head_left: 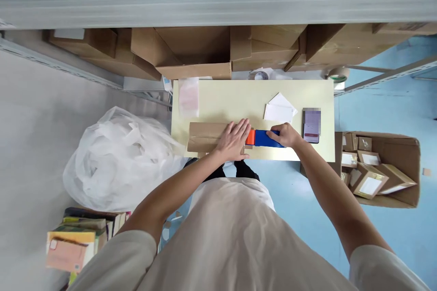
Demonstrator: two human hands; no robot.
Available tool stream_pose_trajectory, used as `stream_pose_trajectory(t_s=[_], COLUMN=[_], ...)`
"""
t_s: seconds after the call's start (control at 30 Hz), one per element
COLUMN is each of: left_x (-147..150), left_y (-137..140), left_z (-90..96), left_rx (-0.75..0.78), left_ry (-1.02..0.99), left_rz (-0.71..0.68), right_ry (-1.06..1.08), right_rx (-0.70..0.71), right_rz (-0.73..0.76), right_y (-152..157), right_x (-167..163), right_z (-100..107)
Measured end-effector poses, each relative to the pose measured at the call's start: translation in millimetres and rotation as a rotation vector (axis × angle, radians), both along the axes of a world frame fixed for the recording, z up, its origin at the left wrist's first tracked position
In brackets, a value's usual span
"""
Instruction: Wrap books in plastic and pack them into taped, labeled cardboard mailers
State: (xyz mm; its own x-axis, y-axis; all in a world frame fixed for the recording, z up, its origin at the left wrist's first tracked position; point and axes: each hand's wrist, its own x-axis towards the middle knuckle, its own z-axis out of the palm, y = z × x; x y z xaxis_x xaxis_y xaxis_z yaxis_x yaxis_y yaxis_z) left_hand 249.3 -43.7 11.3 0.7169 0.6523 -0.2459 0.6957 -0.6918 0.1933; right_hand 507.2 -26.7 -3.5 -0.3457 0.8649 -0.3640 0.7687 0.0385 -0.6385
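Observation:
A flat brown cardboard box (pixel 206 137) lies along the front of the pale yellow table (pixel 232 100). My left hand (pixel 235 138) rests flat on its right part, fingers stretched out. In my right hand (pixel 285 135) is a blue and orange tape dispenser (pixel 268 138), its orange end against the box's right end beside my left fingers. The tape itself is hidden. Behind my right hand lie several white paper slips (pixel 280 108). A phone (pixel 311 126) with a lit screen is to the right of that hand.
A pinkish-white sheet (pixel 189 97) lies at the table's back left. Open cartons (pixel 194 70) and tape rolls (pixel 261 75) stand behind. White wrapping material (pixel 123 159) is heaped at left, above stacked books (pixel 78 241). A large carton (pixel 399 145) at right holds several packed boxes.

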Motion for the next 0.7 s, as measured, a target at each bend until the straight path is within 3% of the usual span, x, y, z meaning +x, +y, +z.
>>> stream_pose_trajectory(t_s=[0.2,0.37,0.47,0.57,0.7], left_x=[1.2,1.1,2.4,5.1,13.2], left_y=[2.9,3.3,2.2,-1.5,-6.2], left_z=[2.7,0.8,1.1,0.9,-2.8], left_rx=[-0.034,-0.054,-0.067,-0.079,-0.068], left_ry=[0.005,-0.019,-0.036,-0.043,-0.022], left_rz=[0.021,0.03,0.005,-0.055,-0.062], right_ry=[0.103,-0.038,-0.265,-0.494,-0.58], right_rx=[-0.038,-0.069,-0.084,-0.097,-0.124], right_rz=[-0.001,0.043,0.035,-0.03,-0.033], right_y=[-15.6,-21.2,-17.9,-11.6,-2.7], right_x=[31.3,52.8,31.0,-11.6,-59.8], right_z=[-8.3,3.0,17.1,33.4,53.0])
